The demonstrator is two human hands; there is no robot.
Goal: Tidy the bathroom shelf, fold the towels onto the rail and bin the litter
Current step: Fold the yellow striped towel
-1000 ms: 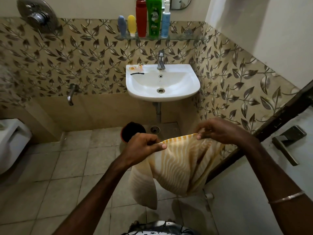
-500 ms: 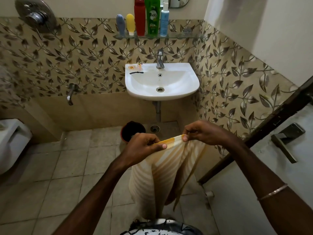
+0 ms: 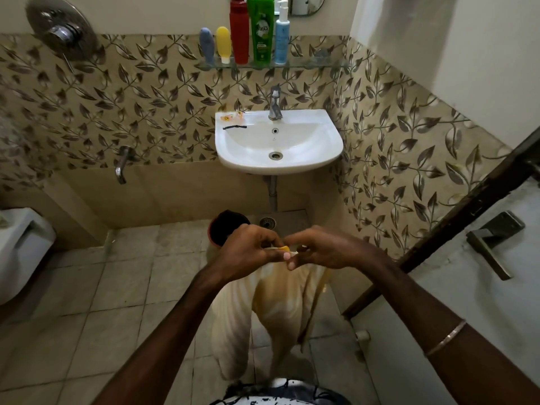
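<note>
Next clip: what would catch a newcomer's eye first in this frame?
Front and centre, the left hand and right hand pinch the top edge of a cream and yellow striped towel that hangs toward the floor. Behind them the white sink carries small litter on its left rim, under a glass shelf with a row of bright bottles.

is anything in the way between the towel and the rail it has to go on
Cannot say: no rail shows in this view. Both hands, left hand and right hand, pinch the towel by its top edge, hanging free above the floor, touching nothing else visible.
</note>
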